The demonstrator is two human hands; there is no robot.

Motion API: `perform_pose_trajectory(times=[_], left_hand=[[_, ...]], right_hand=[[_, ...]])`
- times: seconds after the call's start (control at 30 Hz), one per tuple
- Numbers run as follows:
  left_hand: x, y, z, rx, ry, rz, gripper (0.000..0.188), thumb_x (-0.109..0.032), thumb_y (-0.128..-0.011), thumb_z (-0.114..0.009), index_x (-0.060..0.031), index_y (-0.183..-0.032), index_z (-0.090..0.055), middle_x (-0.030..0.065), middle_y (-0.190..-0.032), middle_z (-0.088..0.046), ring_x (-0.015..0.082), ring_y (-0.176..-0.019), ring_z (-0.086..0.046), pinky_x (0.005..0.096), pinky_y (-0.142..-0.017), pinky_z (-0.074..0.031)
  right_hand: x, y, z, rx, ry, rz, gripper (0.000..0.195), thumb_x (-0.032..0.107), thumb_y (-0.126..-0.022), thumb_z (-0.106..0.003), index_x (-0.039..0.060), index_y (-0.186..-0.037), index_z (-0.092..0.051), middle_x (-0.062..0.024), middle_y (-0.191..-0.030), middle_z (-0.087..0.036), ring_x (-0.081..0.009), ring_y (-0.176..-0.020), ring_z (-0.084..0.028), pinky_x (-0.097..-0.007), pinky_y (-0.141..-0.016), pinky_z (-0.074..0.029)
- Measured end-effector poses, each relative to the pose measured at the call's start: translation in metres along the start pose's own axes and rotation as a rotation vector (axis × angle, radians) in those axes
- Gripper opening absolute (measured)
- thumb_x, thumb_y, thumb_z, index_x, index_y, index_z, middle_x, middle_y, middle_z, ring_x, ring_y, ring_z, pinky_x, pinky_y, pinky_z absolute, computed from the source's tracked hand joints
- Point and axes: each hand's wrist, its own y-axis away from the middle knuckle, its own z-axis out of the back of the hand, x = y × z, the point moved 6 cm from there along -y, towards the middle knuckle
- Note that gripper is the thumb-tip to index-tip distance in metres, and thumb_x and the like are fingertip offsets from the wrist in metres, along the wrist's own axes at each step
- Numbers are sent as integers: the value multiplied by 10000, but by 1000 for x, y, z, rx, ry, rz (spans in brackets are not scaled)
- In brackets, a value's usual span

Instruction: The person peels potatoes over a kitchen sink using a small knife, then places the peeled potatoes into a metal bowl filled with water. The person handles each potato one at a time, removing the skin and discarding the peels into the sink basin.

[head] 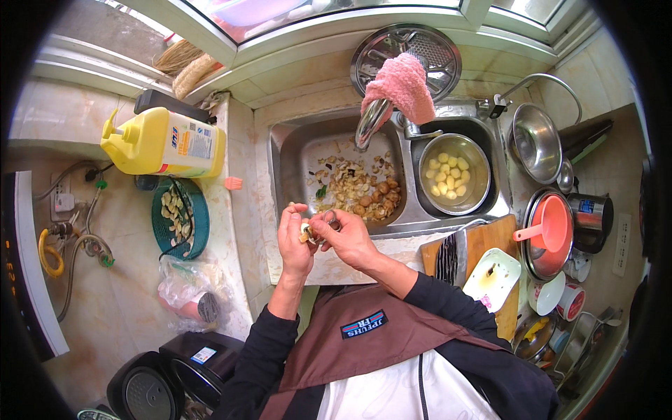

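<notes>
My left hand (295,242) holds a small, partly peeled potato (304,228) between thumb and fingers, above the front edge of the sink. In my right hand (346,236) is a small metal tool with a ring-shaped end (331,216), held against the potato. Its working end is mostly hidden by my fingers. Beyond the hands, unpeeled small potatoes (386,195) lie in the large sink basin (310,144). Pale and brown peelings (344,186) spread beside them. A steel bowl (455,137) in the smaller basin holds several peeled potatoes (448,176) in water.
A faucet (374,125) draped with a pink cloth (401,84) hangs over the large basin. Cutting boards (504,231) and a white tray (492,278) stand at right. To the left are a yellow jug (157,142), a green basket (202,220) and a rice cooker (210,349).
</notes>
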Motion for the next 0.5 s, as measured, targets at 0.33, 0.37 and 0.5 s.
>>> perform_pose_trajectory(times=[0.33, 0.37, 0.5], left_hand=[[-6, 3, -2, 0, 103, 182, 355, -309, -1010, -316, -67, -1220, -471, 78, -841, -621, 43, -410, -365, 176, -339, -231], [-9, 2, -2, 22, 13, 108, 354, -307, -1011, -315, -68, -1218, -473, 72, -834, -619, 40, -412, -368, 176, -340, -230], [-1, -2, -1, 147, 20, -5, 362, -316, -1009, -312, -74, -1222, -477, 38, -765, -587, 48, -404, -336, 169, -348, -241]], right_hand=[[-17, -11, -1, 0, -362, -278, 220, 271, -928, -615, 89, -840, -529, -30, -892, -608, -73, -635, -526, -211, -500, -437], [-15, -9, -3, -7, -332, -259, 226, 277, -924, -621, 88, -840, -530, -31, -887, -609, -74, -644, -533, -214, -504, -449], [-10, -13, 1, 6, -234, -267, 229, 266, -923, -621, 73, -841, -528, -42, -876, -622, -87, -654, -552, -236, -507, -490]])
